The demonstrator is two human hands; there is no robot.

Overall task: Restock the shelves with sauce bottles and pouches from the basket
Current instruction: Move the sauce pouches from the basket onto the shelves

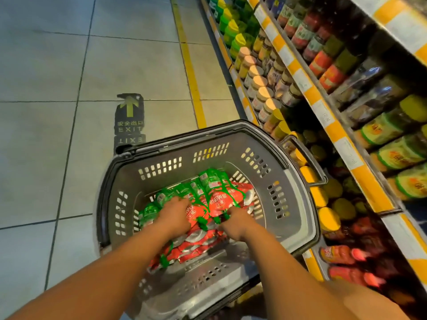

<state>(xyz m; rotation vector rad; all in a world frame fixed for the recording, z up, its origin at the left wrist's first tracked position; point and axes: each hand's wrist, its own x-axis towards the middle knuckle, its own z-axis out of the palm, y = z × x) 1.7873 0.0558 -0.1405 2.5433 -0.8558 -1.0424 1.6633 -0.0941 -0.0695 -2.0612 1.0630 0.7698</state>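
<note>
Pick-up step: both hands down in the grey basket (298, 199) at near centre, left hand (175, 212) and right hand (234, 221) gripping red-and-green sauce pouches (217, 199); next, likely lift a bunch right toward the shelves (323, 112).

**One head camera, looking down the aisle**

I have a single view, from the camera worn on the person's head. It looks forward and steeply down, so both forearms run in from the bottom edge. The basket (208, 162) sits close below the lens and fills the lower middle. The wide lens bends the shelves (323, 112) up the right side, while the tiled floor (69, 88) takes the left. No second view shares this scene.
</note>
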